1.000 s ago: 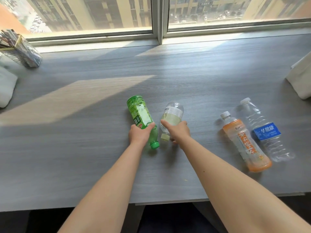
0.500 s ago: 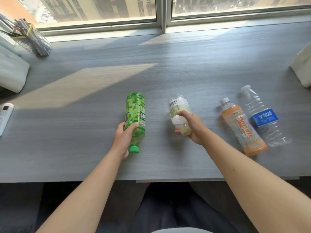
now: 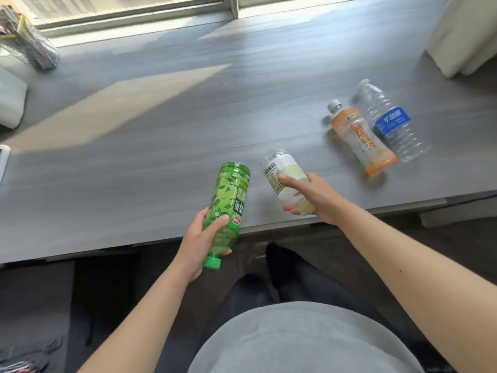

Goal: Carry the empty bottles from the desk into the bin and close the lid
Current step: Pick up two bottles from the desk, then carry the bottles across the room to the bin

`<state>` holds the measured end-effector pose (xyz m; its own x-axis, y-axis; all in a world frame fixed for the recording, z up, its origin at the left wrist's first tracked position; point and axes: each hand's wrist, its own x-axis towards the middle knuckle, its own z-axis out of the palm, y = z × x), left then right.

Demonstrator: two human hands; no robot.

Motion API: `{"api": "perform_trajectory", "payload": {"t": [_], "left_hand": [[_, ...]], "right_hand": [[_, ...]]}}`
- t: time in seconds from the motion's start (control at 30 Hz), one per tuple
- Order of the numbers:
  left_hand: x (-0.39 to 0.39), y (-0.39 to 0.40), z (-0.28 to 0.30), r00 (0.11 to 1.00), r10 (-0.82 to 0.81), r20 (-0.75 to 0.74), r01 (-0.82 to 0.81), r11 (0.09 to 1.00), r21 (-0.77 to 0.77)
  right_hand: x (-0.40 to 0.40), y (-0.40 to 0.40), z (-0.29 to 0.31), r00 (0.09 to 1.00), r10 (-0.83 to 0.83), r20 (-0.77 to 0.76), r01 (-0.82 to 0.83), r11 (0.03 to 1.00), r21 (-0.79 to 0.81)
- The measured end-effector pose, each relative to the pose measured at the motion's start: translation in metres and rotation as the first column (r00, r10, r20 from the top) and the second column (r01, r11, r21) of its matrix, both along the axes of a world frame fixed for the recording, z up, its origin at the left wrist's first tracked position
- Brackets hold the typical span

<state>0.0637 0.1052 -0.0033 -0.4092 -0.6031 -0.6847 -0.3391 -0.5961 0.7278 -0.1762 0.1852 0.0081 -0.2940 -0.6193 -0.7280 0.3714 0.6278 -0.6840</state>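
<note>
Fingers (image 3: 215, 224) of the left hand (image 3: 199, 246) clasp the green bottle (image 3: 228, 203) near its cap; the right hand (image 3: 314, 200) grips the pale bottle (image 3: 285, 179) loosely, thumb on the label, above the tabletop (image 3: 134, 170) near edge. It could slip. No bin shows.

1. the scene is seen from a single head-worn, wide-angle view, aimed forward and steeply down.
2. the desk (image 3: 161, 157) is viewed from close above its near edge, toward the window (image 3: 129, 12).
3. the wearer's own torso and forearms are taken in below.
</note>
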Motion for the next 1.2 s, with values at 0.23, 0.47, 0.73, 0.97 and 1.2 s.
{"api": "perform_trajectory", "payload": {"t": [0.23, 0.47, 0.73, 0.97, 1.2], "left_hand": [[0.062, 0.041, -0.002, 0.920, -0.332, 0.208, 0.361, 0.924, -0.123], [0.088, 0.067, -0.017, 0.730, -0.504, 0.461, 0.617, 0.777, -0.128], [0.059, 0.098, -0.046, 0.468, -0.621, 0.628, 0.845, 0.522, -0.114], [0.001, 0.137, -0.064, 0.269, -0.665, 0.697, 0.939, 0.342, -0.035], [-0.046, 0.150, -0.070, 0.152, -0.654, 0.741, 0.976, 0.217, -0.008]], "right_hand": [[0.056, 0.080, -0.001, 0.997, -0.005, -0.073, 0.004, 1.000, -0.012], [0.092, 0.186, -0.015, 0.981, -0.163, -0.108, 0.174, 0.980, 0.100], [0.108, 0.313, -0.045, 0.919, -0.363, -0.153, 0.392, 0.879, 0.272], [0.112, 0.409, -0.056, 0.817, -0.550, -0.172, 0.575, 0.757, 0.311], [0.108, 0.449, -0.063, 0.688, -0.708, -0.162, 0.711, 0.611, 0.347]]}}
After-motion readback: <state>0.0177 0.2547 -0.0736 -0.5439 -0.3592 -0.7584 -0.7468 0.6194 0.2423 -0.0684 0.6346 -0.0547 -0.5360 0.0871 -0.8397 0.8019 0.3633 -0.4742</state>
